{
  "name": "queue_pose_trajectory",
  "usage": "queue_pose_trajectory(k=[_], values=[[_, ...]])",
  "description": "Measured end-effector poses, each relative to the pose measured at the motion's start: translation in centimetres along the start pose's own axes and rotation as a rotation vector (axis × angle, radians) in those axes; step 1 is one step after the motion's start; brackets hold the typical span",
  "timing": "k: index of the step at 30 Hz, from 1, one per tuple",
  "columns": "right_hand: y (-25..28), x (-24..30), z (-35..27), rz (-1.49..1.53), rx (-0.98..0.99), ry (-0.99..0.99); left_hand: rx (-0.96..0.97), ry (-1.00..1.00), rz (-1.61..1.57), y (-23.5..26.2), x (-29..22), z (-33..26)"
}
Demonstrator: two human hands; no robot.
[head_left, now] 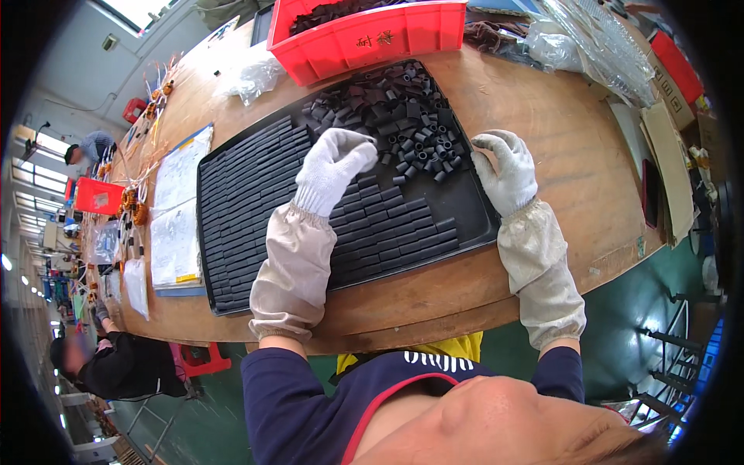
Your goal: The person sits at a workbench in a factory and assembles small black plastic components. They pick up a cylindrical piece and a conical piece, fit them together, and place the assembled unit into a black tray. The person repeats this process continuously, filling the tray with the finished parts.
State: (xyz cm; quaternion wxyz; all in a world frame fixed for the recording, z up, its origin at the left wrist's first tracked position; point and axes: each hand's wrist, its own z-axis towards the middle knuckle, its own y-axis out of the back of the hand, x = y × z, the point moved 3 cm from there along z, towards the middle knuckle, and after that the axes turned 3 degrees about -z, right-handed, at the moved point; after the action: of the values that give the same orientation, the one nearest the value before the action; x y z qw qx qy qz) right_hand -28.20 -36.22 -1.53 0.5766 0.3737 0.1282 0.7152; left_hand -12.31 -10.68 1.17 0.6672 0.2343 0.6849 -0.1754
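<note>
A black tray (435,200) lies on the table, with short black tube pieces in it. On its left and near side they lie in tight parallel rows (252,194). At its far right, loose tube pieces (422,143) are heaped, some with open ends up. My left hand (339,161), in a white glove, is over the tray between rows and heap. Its fingertips are pinched together; what they hold, if anything, is hidden. My right hand (509,170), also gloved, is at the tray's right edge. Its fingers are bent, with the thumb apart and nothing visible between them.
A red bin (368,43) with dark pieces stands beyond the tray. Papers (178,217) lie left of it, and a clear plastic bag (252,77) at the far left. Cardboard (666,170) stands at the table's right edge. Another person (128,364) works at the left.
</note>
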Motion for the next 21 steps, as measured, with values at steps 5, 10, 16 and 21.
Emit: queue_pose_trajectory(k=[5,10,16,21], values=[[-2.3,0.4,1.3,-0.082,0.009,0.057,0.141,0.057,-0.251,-1.0,1.7,-0.3],[-4.6,-0.6,3.6,-0.265,0.022,0.13,0.237,0.122,-0.362,-2.0,0.8,-1.3],[-6.1,-0.9,4.2,-0.354,0.065,0.16,0.282,0.103,-0.342,-2.2,1.8,-1.3],[-5.6,-1.3,4.2,-0.23,0.096,0.058,0.302,0.114,-0.323,-2.7,1.1,-1.8]])
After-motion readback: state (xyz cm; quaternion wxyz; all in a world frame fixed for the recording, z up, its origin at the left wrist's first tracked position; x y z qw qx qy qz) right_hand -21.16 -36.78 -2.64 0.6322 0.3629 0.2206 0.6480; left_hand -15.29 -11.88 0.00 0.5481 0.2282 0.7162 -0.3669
